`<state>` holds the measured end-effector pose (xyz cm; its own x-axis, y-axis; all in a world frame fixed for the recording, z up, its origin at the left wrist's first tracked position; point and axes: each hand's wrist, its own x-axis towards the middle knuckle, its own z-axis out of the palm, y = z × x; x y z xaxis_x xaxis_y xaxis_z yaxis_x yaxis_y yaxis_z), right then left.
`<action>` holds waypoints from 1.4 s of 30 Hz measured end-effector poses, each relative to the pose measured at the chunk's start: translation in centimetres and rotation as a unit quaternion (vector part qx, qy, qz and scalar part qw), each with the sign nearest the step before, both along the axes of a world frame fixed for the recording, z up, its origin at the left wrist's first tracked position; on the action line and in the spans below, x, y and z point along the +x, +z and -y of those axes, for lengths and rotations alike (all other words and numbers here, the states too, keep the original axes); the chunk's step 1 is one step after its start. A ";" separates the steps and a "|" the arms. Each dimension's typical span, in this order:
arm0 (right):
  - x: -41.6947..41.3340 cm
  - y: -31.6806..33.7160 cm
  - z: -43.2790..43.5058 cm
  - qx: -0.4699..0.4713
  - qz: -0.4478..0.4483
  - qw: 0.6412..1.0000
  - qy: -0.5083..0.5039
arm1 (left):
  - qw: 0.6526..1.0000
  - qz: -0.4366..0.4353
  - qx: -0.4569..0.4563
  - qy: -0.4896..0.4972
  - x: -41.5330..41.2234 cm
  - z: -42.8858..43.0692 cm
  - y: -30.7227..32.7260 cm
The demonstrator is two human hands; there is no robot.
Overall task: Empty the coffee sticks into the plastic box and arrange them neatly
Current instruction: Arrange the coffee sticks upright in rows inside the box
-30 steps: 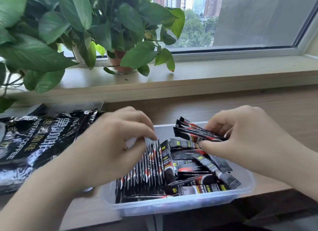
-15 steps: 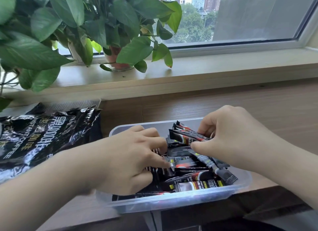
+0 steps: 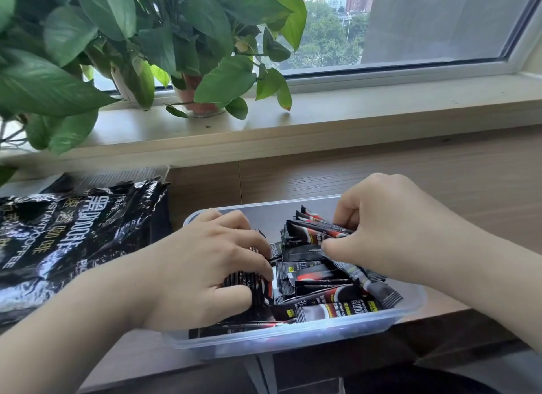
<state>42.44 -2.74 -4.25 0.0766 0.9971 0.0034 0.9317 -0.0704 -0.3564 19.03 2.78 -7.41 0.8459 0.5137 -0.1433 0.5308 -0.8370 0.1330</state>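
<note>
A clear plastic box (image 3: 293, 339) sits at the table's front edge, filled with black-and-red coffee sticks (image 3: 319, 276). My left hand (image 3: 202, 273) lies in the box's left half, fingers closed around a row of sticks standing on edge, which it mostly hides. My right hand (image 3: 390, 232) is at the box's back right, thumb and fingers pinching a small bundle of sticks (image 3: 316, 232) held above the loose pile. Sticks in the right half lie flat and crossed.
A crumpled black instant coffee bag (image 3: 73, 241) lies on the wooden table (image 3: 440, 170) left of the box. Potted plants (image 3: 202, 100) stand on the windowsill behind, with leaves hanging over the bag's side. The box overhangs the table's front edge slightly.
My left hand dropped from above the upright row down into the box and closed over it. My right hand with its bundle stayed at the back right, sinking a little.
</note>
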 end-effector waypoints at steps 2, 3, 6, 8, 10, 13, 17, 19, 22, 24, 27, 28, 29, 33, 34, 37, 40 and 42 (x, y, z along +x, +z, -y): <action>-0.7 -0.2 0.1 -0.012 -0.006 1.000 0.011 | 1.000 -0.002 -0.004 0.007 0.2 0.1 0.1; -1.2 -0.3 0.0 -0.015 -0.008 1.000 0.017 | 1.000 -0.005 -0.004 0.010 0.2 0.2 0.1; -2.5 -1.1 -0.5 -0.028 0.006 0.999 0.020 | 1.000 -0.003 -0.007 0.021 0.3 0.3 0.1; -3.1 -1.7 -0.9 -0.025 0.012 0.999 0.024 | 1.000 0.005 -0.005 0.029 0.3 0.3 0.0; -3.5 -2.4 -1.1 -0.021 0.003 1.000 0.022 | 0.999 0.011 -0.002 0.037 0.4 0.4 -0.2; -3.9 -3.1 -1.2 -0.031 -0.013 0.999 0.033 | 0.999 0.021 -0.001 0.045 0.5 0.5 -0.2; -4.0 -3.3 -1.3 -0.042 -0.014 0.997 0.061 | 0.998 0.023 -0.002 0.050 0.4 0.6 0.0; -3.9 -3.2 -1.4 -0.065 -0.019 0.995 0.069 | 0.998 0.026 -0.005 0.053 0.4 0.6 0.0; -3.4 -2.8 -1.5 -0.114 -0.038 0.990 0.069 | 0.998 0.025 -0.008 0.053 0.5 0.6 -0.1; -3.1 -2.5 -1.6 -0.138 -0.066 0.987 0.052 | 0.998 0.024 -0.004 0.057 0.6 0.6 -0.1; -3.0 -2.4 -1.8 -0.173 -0.118 0.978 0.019 | 0.998 0.028 -0.002 0.064 0.7 0.7 -0.2; -3.0 -2.4 -1.8 -0.185 -0.123 0.975 0.015 | 0.998 0.029 -0.002 0.064 0.7 0.7 -0.2; -3.0 -2.5 -1.9 -0.193 -0.125 0.973 0.014 | 0.997 0.030 -0.002 0.064 0.7 0.7 -0.2; -3.3 -2.6 -2.1 -0.194 -0.149 0.970 0.005 | 0.998 0.029 -0.001 0.062 0.7 0.7 -0.3; -3.5 -2.6 -2.1 -0.193 -0.149 0.970 0.000 | 0.997 0.037 -0.003 0.064 0.7 0.7 -0.3; -3.9 -2.6 -2.2 -0.196 -0.165 0.966 -0.013 | 0.994 0.079 -0.017 0.071 0.5 0.5 -0.5; -4.4 -2.6 -2.4 -0.207 -0.165 0.964 -0.019 | 0.989 0.122 -0.035 0.075 0.3 0.4 -0.7; -4.6 -2.6 -2.4 -0.222 -0.163 0.961 -0.019 | 0.988 0.133 -0.034 0.075 0.3 0.4 -0.7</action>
<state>37.80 -0.31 -6.83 0.0370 0.8914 -0.4516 0.7692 -0.3139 -0.5567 19.31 2.38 -8.16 0.7728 0.6336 0.0346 0.5879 -0.7355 0.3368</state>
